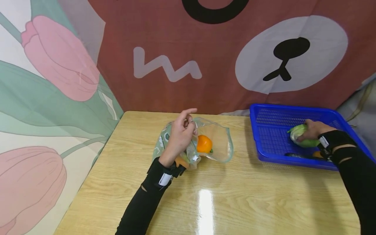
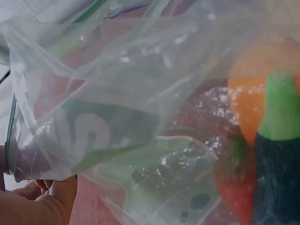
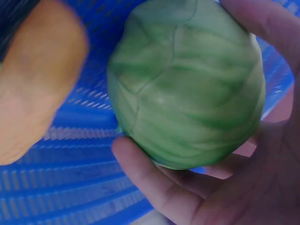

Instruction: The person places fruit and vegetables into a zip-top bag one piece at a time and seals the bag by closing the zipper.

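My left hand (image 1: 180, 135) pinches the edge of a clear zip bag (image 1: 221, 138) with a green printed side, lying on the table with its mouth toward the right. An orange (image 1: 204, 144) shows inside it. Through the plastic, the left wrist view also shows a dark green zucchini (image 2: 280, 173) with a light green end and a red piece (image 2: 234, 187) with a green top. Over at the blue basket, my right hand (image 1: 314, 129) grips a round green cabbage (image 3: 187, 89), fingers and thumb spread around its sides.
The blue plastic basket (image 1: 293, 107) stands at the table's right side. Near its front wall lie a dark long item (image 1: 295, 155) and an orange-tan item (image 3: 42, 84). A printed cloth (image 1: 164, 94) hangs behind the wooden table (image 1: 249, 195).
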Available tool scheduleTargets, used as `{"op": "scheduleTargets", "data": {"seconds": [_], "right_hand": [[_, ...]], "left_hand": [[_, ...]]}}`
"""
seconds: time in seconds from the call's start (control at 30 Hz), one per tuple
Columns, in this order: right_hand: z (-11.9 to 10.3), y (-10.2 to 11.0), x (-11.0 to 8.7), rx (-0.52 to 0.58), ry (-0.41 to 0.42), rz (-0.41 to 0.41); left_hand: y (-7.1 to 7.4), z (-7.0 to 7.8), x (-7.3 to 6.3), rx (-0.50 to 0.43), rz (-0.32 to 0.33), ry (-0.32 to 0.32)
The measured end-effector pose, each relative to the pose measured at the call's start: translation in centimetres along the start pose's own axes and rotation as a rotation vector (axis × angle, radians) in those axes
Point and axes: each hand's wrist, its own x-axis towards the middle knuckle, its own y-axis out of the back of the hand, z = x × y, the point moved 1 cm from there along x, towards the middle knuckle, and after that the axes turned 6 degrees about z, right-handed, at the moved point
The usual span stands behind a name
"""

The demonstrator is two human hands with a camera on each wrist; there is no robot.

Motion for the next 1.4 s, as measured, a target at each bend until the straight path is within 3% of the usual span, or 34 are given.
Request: {"op": "scheduleTargets", "data": {"seconds": [0.33,0.67,0.9,1.13,1.4], "right_hand": [[-5.2,0.5,-0.3,-0.019,0.137,0.179],[-10.8,2.2,-3.8,0.058,0.240,0.331],[-14.3,2.8,-6.3,0.053,0.330,0.365],[-17.3,2.9,-8.6,0.087,0.433,0.412],[-20.7,2.9,-11.5,0.098,0.529,0.423]], "left_hand": [[-0.1,-0.2,0.1,-0.008,0.000,-0.008],[-0.1,-0.1,0.1,-0.011,-0.004,-0.010],[-0.1,0.0,0.2,-0.013,0.000,0.004],[-0.4,-2.8,0.8,-0.023,0.014,0.008],[-0.4,-3.0,0.8,-0.021,0.025,-0.016]]}}
